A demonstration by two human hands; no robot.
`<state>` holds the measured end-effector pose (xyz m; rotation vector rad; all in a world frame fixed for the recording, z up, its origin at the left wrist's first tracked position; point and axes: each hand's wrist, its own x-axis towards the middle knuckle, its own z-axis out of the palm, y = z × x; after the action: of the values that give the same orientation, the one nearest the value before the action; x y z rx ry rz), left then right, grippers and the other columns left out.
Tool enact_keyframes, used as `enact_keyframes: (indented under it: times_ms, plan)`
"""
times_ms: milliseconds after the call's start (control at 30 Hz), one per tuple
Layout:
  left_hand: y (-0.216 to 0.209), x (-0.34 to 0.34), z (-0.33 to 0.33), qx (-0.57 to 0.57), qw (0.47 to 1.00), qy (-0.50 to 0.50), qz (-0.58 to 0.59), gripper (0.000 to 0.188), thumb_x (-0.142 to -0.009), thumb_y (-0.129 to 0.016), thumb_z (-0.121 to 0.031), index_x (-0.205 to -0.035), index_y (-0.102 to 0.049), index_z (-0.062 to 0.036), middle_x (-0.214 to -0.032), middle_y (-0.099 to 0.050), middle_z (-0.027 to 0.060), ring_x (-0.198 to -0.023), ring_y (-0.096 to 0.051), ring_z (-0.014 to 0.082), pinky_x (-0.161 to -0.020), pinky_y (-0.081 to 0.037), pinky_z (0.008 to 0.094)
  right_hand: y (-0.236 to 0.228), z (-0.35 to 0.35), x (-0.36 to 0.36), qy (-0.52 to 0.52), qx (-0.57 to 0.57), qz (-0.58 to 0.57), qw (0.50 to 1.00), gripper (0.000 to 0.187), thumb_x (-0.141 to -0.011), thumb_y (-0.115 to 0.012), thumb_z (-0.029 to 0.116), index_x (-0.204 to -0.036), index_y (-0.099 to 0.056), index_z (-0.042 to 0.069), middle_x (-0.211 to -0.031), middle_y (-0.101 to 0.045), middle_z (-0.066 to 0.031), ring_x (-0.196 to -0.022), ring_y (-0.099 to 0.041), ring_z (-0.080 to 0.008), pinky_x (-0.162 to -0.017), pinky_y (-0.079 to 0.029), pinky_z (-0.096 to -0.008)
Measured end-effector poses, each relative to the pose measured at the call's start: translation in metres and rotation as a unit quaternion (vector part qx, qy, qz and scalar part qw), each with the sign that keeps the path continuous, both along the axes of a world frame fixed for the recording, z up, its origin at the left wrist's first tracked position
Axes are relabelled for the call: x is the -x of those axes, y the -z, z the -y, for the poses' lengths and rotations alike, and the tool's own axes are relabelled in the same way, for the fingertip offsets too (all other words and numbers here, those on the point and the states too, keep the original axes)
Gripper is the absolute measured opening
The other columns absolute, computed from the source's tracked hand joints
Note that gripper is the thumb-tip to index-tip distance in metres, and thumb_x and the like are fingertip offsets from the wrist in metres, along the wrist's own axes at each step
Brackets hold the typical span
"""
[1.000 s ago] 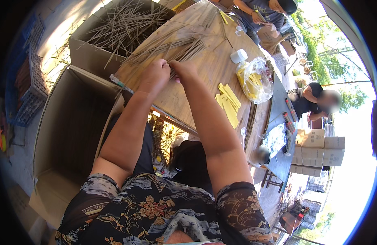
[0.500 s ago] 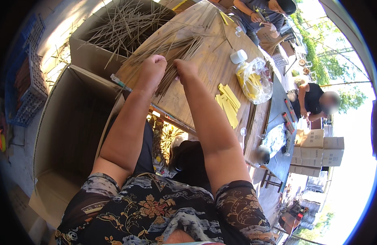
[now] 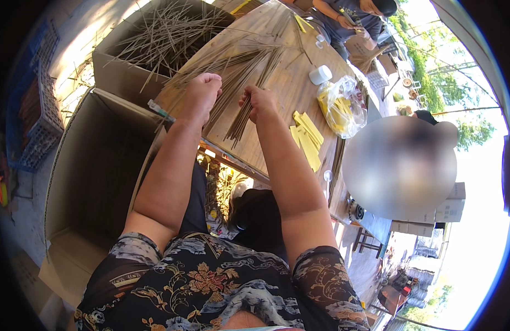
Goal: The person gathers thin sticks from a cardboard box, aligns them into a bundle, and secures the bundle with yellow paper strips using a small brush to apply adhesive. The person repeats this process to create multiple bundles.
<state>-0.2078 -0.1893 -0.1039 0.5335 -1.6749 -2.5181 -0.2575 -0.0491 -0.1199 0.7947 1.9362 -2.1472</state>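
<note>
Thin brown sticks (image 3: 241,60) lie spread across the wooden table (image 3: 291,83), mostly pointing the same way. My right hand (image 3: 260,103) is closed around a bundle of these sticks, whose lower ends (image 3: 238,129) stick out below the fist toward the table's near edge. To its left, my left hand (image 3: 204,88) is closed with the fingers curled in, over the left side of the spread sticks. Whatever its fingers hold, if anything, is hidden. Yellow paper strips (image 3: 307,138) lie right of my right hand.
A clear bag of yellow strips (image 3: 341,107) and a white cup-like container (image 3: 320,75) stand on the right. Left are a carton full of sticks (image 3: 114,74), an open carton (image 3: 73,165) and a blue crate (image 3: 37,124). A co-worker (image 3: 343,22) handles something at the far end.
My hands have moved apart. The right one has shifted slightly right and down with a bundle of sticks, separating it from the rest. A large blurred patch now covers the right side.
</note>
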Motion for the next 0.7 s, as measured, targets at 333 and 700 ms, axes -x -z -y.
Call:
enact_keyframes:
  times_ms: [333,700]
  plan:
    - [-0.006,-0.004,-0.001,0.140,0.989,0.043,0.034,0.020,-0.075,-0.054,-0.014,-0.088,-0.060,-0.0005,-0.061,-0.053,0.0004,-0.051,-0.044,0.0076,-0.046,-0.037,0.0254,-0.008,0.005,-0.005,-0.010,-0.016,0.027,0.999,0.007,-0.067,-0.053,-0.007,-0.061,-0.050,-0.008,-0.054,-0.053,-0.0139,-0.043,-0.054,-0.0221,-0.036,-0.043,-0.0322]
    - [0.007,0.008,-0.002,-0.036,0.993,0.093,0.069,0.025,-0.078,-0.053,-0.015,-0.093,-0.058,0.0046,-0.075,-0.059,0.0078,-0.060,-0.055,0.0139,-0.055,-0.044,0.0274,0.004,0.023,0.007,0.010,0.030,0.018,0.999,0.012,-0.064,-0.065,-0.005,-0.070,-0.054,-0.007,-0.062,-0.056,-0.0143,-0.046,-0.055,-0.0235,-0.038,-0.044,-0.0337]
